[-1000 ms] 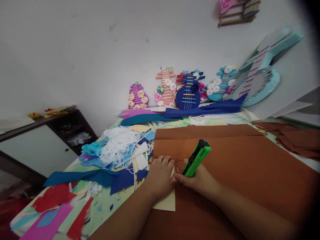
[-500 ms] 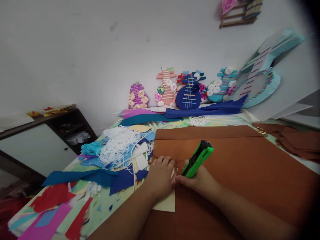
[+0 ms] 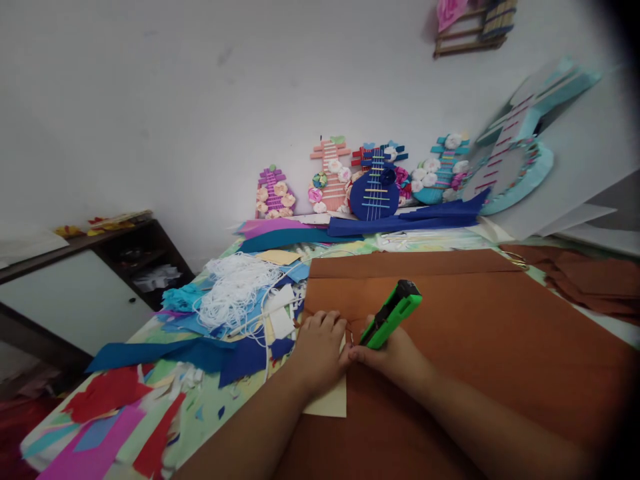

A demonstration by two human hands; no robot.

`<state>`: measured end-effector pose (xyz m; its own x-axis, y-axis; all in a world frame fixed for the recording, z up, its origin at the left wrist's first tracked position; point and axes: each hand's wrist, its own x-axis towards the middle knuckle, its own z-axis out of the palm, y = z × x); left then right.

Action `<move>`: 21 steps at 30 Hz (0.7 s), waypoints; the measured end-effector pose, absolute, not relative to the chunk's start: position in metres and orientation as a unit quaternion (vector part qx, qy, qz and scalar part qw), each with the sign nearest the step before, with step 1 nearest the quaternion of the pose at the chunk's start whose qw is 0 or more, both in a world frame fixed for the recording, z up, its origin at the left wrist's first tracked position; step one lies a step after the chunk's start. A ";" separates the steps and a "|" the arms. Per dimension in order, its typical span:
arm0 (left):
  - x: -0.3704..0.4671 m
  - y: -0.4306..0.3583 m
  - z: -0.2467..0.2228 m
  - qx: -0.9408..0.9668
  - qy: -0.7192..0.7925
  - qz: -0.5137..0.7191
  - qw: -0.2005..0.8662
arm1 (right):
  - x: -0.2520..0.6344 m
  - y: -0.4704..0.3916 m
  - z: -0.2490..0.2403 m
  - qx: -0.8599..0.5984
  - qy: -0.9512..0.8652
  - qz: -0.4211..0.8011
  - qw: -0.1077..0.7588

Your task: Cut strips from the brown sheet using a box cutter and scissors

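The right hand (image 3: 399,362) clasps a green-and-black plastic tool (image 3: 391,319). Slipping, it could catch the left hand (image 3: 319,353), flat on pale-yellow rectangular card (image 3: 331,403) alongside

- Green-bodied tool (image 3: 393,319): smooth plastic by my view, faintly glossy.
- Brown sheet (image 3: 480,333): matt, smooth; I cannot tell cloth from paper.
- Pale piece (image 3: 327,405): flat, matt, paper-like.
- White cord (image 3: 237,290): thin, matt, textile-looking strands.
- Gold loops (image 3: 521,265): I read glossy metal.
- Cabinet door (image 3: 65,300): smooth, low sheen.
- Wall (image 3: 150,100): matt, painted-looking, lightly marked in places.
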<state>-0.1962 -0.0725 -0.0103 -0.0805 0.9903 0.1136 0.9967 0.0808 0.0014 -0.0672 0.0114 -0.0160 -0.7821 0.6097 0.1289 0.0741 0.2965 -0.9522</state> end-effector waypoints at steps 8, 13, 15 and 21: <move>-0.194 -0.073 -0.012 -0.673 -0.735 -0.061 0.060 | -0.064 0.019 -0.020 -0.219 -0.734 0.581 0.274; -0.195 -0.074 -0.010 -0.675 -0.733 -0.064 0.059 | -0.063 0.018 -0.022 -0.195 -0.749 0.579 0.256; -0.195 -0.074 -0.009 -0.676 -0.732 -0.064 0.056 | -0.063 0.017 -0.021 -0.194 -0.752 0.576 0.255; -0.195 -0.075 -0.009 -0.677 -0.732 -0.062 0.048 | -0.065 0.016 -0.018 -0.194 -0.763 0.566 0.242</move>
